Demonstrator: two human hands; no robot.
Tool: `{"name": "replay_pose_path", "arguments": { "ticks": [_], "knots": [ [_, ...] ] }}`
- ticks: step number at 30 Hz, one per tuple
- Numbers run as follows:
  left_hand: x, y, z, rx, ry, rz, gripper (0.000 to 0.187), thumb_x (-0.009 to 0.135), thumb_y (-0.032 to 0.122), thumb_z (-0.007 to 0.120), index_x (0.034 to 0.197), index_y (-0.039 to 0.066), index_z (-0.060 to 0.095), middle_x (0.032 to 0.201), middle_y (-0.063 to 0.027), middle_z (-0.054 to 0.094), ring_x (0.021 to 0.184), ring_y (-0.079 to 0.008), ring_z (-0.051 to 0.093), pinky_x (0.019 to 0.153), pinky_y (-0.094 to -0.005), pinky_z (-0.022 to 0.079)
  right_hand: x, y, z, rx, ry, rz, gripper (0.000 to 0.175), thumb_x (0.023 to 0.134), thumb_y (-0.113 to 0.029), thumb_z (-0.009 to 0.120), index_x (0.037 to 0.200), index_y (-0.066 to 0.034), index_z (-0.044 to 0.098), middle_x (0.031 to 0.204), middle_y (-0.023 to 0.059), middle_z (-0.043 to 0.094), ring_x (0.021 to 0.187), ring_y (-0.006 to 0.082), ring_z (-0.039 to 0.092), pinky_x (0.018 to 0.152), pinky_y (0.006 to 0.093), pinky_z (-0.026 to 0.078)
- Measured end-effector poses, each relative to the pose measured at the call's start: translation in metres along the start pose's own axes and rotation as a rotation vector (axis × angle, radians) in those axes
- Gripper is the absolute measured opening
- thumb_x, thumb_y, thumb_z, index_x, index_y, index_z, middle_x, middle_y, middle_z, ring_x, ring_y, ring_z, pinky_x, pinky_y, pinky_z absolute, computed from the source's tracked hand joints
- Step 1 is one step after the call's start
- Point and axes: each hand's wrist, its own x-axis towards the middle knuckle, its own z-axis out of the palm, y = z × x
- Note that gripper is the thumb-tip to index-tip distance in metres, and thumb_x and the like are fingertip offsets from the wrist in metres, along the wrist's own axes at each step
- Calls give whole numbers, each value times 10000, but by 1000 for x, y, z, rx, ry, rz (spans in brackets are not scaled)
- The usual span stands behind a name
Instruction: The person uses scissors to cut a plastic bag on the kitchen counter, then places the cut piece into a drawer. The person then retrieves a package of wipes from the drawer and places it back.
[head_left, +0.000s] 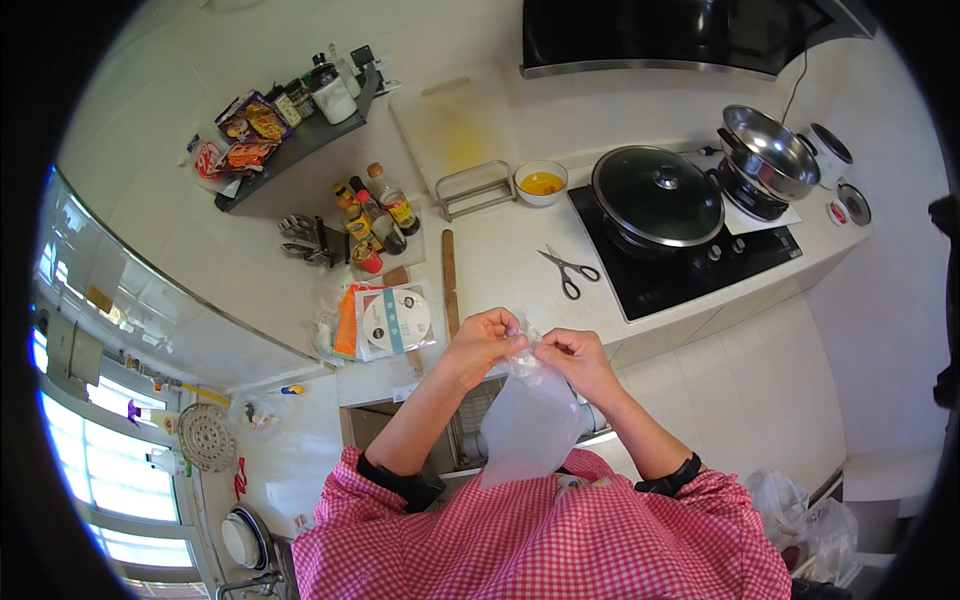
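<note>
My left hand (484, 341) and my right hand (581, 358) pinch the gathered neck of a translucent plastic bag (531, 424) between thumbs and fingers. Below them the bag hangs down in front of the pink checked garment; what it holds cannot be told. Black-handled scissors (569, 271) lie spread on the white counter, beyond my right hand. A wooden rolling pin (450, 281) lies on the counter beyond my left hand. Flat plastic packets (396, 321) are to its left.
A lidded pan (658, 196) stands on the black cooktop (652, 289). Near it is a bowl of yellow liquid (541, 183). Sauce bottles (379, 217) and a knife block (330, 241) stand at the left. Below my hands, an open drawer (469, 431) holds dishes.
</note>
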Motion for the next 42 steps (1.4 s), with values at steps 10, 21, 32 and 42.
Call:
{"name": "replay_pose_path", "arguments": {
  "ticks": [10, 21, 32, 42],
  "knots": [
    [-45, -13, -38, 384, 162, -130, 185, 838, 99, 742, 991, 27, 667, 871, -22, 670, 722, -78, 579, 632, -200, 446, -57, 24, -155, 3, 191, 181, 34, 872, -105, 687, 851, -83, 672, 679, -58, 590, 535, 7, 421, 459, 185, 316],
    [-126, -34, -136, 1653, 871, 79, 139, 683, 111, 797, 795, 160, 731, 761, -31, 694, 703, -248, 640, 669, -368, 494, -83, 69, -293, -139, 253, 394, 127, 894, -15, 623, 785, -67, 583, 689, 9, 609, 483, 51, 472, 405, 214, 345],
    [-152, -67, -185, 1315, 1027, -127, 60, 782, 101, 705, 835, 112, 681, 832, -83, 714, 808, -276, 686, 707, -393, 509, -70, 114, -305, -161, 381, 428, 101, 913, -34, 582, 833, -91, 558, 779, 20, 630, 702, 147, 689, 564, 272, 545],
    [-178, -105, -197, 722, 1022, -66, 37, 867, 13, 602, 902, 24, 596, 799, -95, 659, 789, -195, 681, 723, -343, 530, -81, 127, -293, 8, 269, 377, 37, 899, -42, 595, 877, -70, 584, 911, 35, 639, 912, 182, 682, 785, 335, 576]
  ]
}}
